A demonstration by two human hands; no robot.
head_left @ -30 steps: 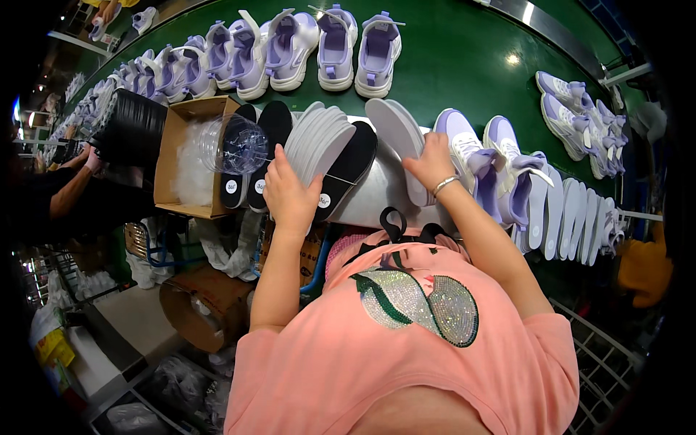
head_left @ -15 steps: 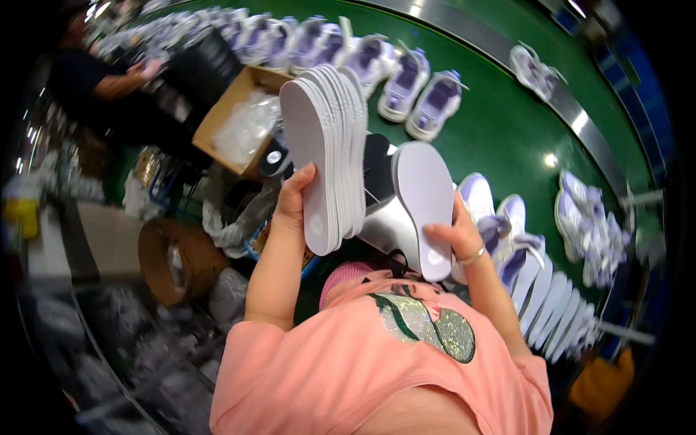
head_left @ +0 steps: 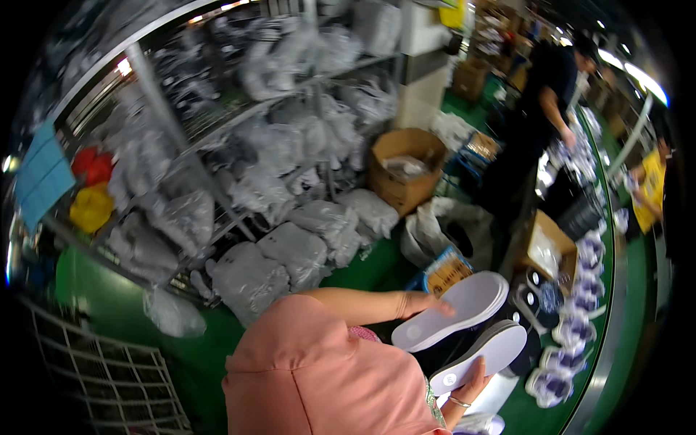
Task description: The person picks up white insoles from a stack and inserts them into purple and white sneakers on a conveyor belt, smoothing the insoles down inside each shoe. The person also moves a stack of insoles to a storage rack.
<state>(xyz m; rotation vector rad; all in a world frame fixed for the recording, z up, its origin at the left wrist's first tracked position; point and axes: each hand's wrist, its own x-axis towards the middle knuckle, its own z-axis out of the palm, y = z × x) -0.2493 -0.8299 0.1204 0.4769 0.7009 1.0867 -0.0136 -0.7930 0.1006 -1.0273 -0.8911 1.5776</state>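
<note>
Left hand (head_left: 431,304) clamped on a thick stack of pale grey insoles (head_left: 467,296), thumb over the top face. Right hand (head_left: 475,382) clamped on a second insole stack (head_left: 499,349), thumb also on top; bracelet (head_left: 459,402) at that wrist. Two stacks held side by side in front of the pink shirt (head_left: 312,362), rounded ends pointing away from the body. Fingers underneath hidden.

Just past the stacks: black soles with round white labels, partly covered. Next to them on the green desk (head_left: 542,422), an open cardboard box (head_left: 566,262) with clear plastic inside, and a row of white-and-lavender shoes (head_left: 574,328).

Near the left hand, lower down: blue basket (head_left: 448,262), white plastic bag (head_left: 419,235). Farther out: round brown carton (head_left: 395,190), grey bagged bundles (head_left: 248,277) on the floor, loaded metal rack (head_left: 151,83). Co-worker in dark clothes (head_left: 535,98) beyond the box, blurred.
</note>
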